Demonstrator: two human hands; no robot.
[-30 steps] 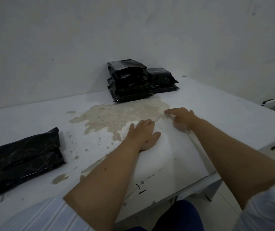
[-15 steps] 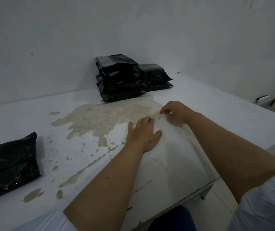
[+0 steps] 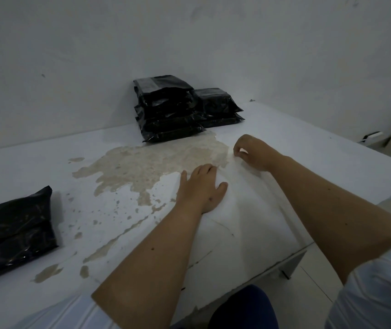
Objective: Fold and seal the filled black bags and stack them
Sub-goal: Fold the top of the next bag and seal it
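Observation:
Sealed black bags sit in a tall stack [image 3: 166, 110] against the back wall, with a lower stack [image 3: 218, 108] touching its right side. Another filled black bag [image 3: 14, 229] lies at the table's left edge, far from both hands. My left hand [image 3: 201, 188] lies flat, fingers apart, on a loose white sheet [image 3: 249, 210] that covers the table's near right part. My right hand [image 3: 253, 150] is curled at the sheet's far edge, its fingertips pinching that edge.
The white table [image 3: 308, 138] has a large brown patch [image 3: 154, 162] of bare surface in its middle, with flecks trailing toward me. The table's right edge drops to the floor, where small white items [image 3: 372, 136] lie. Walls close off the back.
My right hand has gone from lying flat to a curled pinch on the sheet's far edge. My left hand stays pressed on the sheet.

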